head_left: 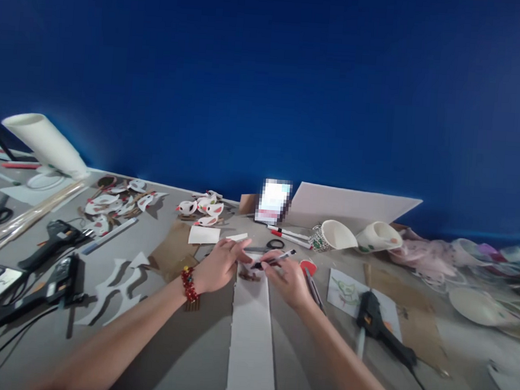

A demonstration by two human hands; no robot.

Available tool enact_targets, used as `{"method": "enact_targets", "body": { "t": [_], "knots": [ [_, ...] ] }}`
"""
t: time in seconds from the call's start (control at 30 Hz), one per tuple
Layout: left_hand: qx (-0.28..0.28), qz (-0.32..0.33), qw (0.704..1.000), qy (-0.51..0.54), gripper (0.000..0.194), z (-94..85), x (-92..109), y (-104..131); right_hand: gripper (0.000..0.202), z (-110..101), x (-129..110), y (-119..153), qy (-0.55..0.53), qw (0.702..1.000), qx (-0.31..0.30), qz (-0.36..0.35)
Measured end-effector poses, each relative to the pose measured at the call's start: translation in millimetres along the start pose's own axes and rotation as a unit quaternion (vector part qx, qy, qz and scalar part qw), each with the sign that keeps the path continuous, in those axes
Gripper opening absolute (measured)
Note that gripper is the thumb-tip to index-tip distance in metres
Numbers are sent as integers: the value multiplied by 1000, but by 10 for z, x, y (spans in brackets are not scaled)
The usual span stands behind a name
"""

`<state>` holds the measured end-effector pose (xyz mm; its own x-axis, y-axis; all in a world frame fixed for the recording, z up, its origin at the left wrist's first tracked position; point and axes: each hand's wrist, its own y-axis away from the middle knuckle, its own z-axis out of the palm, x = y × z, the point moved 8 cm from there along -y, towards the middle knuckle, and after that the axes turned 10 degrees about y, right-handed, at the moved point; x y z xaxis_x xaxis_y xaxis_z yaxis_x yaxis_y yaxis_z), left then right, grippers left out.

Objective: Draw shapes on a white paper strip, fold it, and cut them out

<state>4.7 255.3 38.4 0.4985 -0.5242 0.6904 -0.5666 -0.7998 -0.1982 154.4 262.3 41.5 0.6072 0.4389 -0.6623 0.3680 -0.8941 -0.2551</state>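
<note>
White strip (pixel 252 343) bare nr side, hands (pixel 219 267) (pixel 288 278) @ far end.

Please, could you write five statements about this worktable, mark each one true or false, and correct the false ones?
1. The right hand holds a slim pen with dark ends. True.
2. A red beaded bracelet is worn on the right wrist. False: it is on the left wrist.
3. The left hand is at the far end of a long, flat white strip. True.
4. The black corded glue gun at right stands upright. False: it lies on its side, partly over a white sheet with a green drawing.
5. A wide white panel stands before the plain blue wall. True.
</note>
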Motion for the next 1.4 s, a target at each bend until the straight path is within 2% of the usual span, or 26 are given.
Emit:
{"method": "enact_targets", "body": {
  "t": [0.2,0.4,0.7,1.2,1.4],
  "knots": [
    [4,-18,999,45,63,-50,-119,-4,15,213,-76,-44,28,999,-12,-36],
    [7,-22,998,58,60,-58,-134,-9,16,225,-136,-16,75,994,16,-83],
    [-13,-24,998,52,62,-40,-148,-6,15,242,-381,-11,127,977,-5,-169],
    [-10,-7,999,48,52,-9,-200,-24,12,367,-457,-4,194,955,-58,-218],
    [-18,-17,998,50,55,4,-201,-20,12,361,-449,-22,190,959,-57,-203]
  ]
}}
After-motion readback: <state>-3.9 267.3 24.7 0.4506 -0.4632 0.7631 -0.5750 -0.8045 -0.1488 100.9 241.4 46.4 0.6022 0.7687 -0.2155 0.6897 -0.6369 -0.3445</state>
